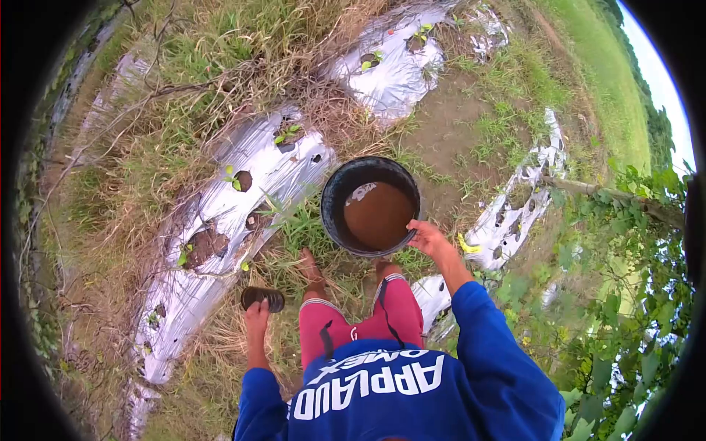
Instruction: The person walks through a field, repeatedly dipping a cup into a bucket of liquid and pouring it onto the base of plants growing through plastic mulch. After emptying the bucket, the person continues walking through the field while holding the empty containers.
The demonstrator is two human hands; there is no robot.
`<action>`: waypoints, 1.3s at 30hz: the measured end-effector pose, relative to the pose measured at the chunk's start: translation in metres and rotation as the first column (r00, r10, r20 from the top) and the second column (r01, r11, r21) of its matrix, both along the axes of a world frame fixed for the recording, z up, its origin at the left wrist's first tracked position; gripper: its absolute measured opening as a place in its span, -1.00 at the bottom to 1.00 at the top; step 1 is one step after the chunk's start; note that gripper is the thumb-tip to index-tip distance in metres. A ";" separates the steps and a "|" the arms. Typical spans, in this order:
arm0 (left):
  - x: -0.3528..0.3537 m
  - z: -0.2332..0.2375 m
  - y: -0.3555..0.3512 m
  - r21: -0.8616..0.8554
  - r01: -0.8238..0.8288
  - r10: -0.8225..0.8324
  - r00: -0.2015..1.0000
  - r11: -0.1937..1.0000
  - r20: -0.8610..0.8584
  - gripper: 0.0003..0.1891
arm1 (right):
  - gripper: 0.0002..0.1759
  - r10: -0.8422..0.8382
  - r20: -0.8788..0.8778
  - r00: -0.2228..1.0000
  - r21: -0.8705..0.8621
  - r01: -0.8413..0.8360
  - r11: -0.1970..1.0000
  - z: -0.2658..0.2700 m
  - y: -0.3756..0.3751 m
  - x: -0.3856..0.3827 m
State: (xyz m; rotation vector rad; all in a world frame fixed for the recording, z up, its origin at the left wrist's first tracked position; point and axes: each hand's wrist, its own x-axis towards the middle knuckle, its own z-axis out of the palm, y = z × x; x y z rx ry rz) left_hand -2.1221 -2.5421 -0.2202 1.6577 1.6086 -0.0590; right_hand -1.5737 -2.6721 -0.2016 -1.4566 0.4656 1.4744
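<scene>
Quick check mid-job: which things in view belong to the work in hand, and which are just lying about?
Belongs:
dark bucket of brown liquid, right hand gripping its rim
small dark container, in the left hand
probably the seedlings in the silver sheeting

Apparently just lying about:
dry branch
yellow object, unidentifiable

On my right I see leafy vines (647, 367) near a wooden pole (616, 196), and farther away a green field (601, 62).

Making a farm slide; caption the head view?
Right hand gripping a bucket of brown liquid, left hand holding a dark can, beside silver plastic.
</scene>
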 end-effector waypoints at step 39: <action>0.844 -0.104 0.325 -0.047 0.419 -0.420 0.886 0.907 -0.199 -0.49 | -0.63 -0.229 0.081 0.970 -0.193 0.240 0.951 -0.039 -0.016 0.528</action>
